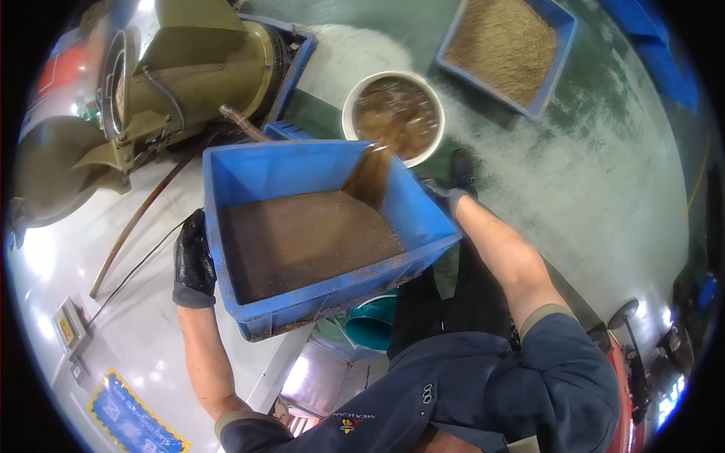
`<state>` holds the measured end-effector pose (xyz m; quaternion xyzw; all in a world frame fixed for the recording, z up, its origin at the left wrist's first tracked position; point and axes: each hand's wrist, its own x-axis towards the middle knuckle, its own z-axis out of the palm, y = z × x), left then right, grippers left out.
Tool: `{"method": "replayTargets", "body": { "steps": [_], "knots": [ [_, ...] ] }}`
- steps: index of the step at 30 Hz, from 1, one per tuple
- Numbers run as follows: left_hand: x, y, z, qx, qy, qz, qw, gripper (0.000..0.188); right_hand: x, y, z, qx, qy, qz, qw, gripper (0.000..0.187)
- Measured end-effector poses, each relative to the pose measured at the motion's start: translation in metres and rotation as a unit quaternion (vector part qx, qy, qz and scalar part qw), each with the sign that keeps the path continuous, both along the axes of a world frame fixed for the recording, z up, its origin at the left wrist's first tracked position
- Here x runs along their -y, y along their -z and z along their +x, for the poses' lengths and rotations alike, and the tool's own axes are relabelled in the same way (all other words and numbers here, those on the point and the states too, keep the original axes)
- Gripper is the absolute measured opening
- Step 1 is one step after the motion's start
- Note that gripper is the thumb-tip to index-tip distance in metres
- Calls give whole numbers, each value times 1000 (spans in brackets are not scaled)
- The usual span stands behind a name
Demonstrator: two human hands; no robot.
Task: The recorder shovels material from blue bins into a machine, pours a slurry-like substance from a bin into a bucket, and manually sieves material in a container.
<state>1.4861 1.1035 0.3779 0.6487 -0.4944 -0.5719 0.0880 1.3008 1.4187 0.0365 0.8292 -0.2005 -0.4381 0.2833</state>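
A blue plastic bin (272, 170) with muddy brown water (310, 238) in it is tilted toward its far right corner. From that corner the water runs in a stream into a round white bucket (348, 113) on the floor. The water in the bucket is brown and churning. My left hand (194, 257), in a wet black glove, grips the bin's left side; its fingertips are partly hidden. My right hand (440, 193), gloved too, holds the bin's right side near the pouring corner, with most of its fingers behind the wall.
An olive-green machine with a drum (219, 79) stands at the far left, a hose (143, 223) below it. A blue bin of tan grainy material (498, 45) sits far right. Under the held bin is a teal bucket (370, 325). A small grey box (69, 326) lies on the white surface at left.
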Motion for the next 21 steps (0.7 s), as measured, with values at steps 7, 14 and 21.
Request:
{"method": "replayTargets", "body": {
  "steps": [7,14,21],
  "knots": [
    [20,20,-15,-42,22,1,999,32,-50,132,8,-156,-88,-310,934,60],
    [28,16,-26,-69,177,-63,980,33,-21,88,4,-175,-151,-108,967,53],
    [26,16,-50,-102,57,3,993,33,-17,88,9,-365,-416,-181,813,55]
  ]
}}
